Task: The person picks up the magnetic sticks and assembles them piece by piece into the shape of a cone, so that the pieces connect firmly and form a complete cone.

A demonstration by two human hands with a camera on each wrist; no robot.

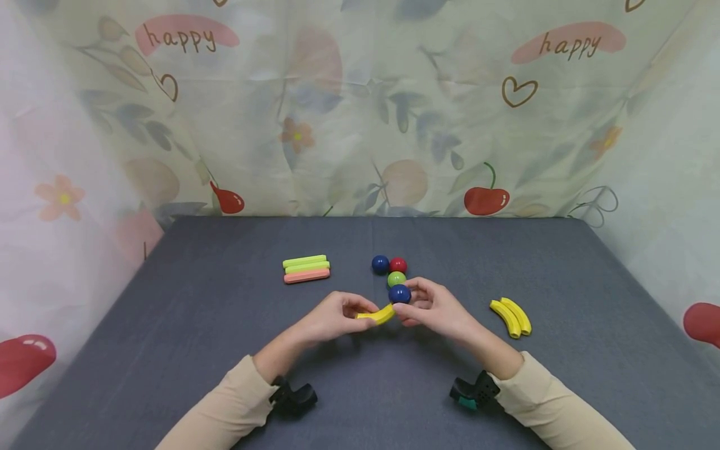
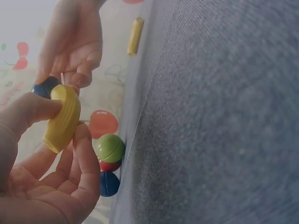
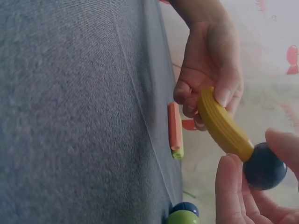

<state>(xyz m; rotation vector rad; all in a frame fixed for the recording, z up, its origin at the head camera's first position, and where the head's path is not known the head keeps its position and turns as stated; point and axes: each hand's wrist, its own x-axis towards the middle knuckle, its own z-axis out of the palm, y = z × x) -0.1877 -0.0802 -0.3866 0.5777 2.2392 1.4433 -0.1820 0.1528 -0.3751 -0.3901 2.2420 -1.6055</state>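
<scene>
Above the table, my left hand (image 1: pixel 336 317) pinches a curved, ridged yellow rod (image 2: pixel 64 117) between thumb and fingers. My right hand (image 1: pixel 434 307) holds a dark blue ball (image 3: pixel 264 166) by thumb and fingertips. In the right wrist view the rod's far end meets the ball's surface. Behind the hands, a green ball (image 1: pixel 396 279), a red ball (image 1: pixel 398 265) and a second dark blue ball (image 1: pixel 380 264) lie close together on the table.
On the dark grey table (image 1: pixel 185 350), two more curved yellow rods (image 1: pixel 510 317) lie at the right. Two straight lime-green rods (image 1: pixel 306 267) and a coral rod (image 1: pixel 307 276) lie side by side at the back left. A patterned curtain (image 1: pixel 360 156) hangs behind the table.
</scene>
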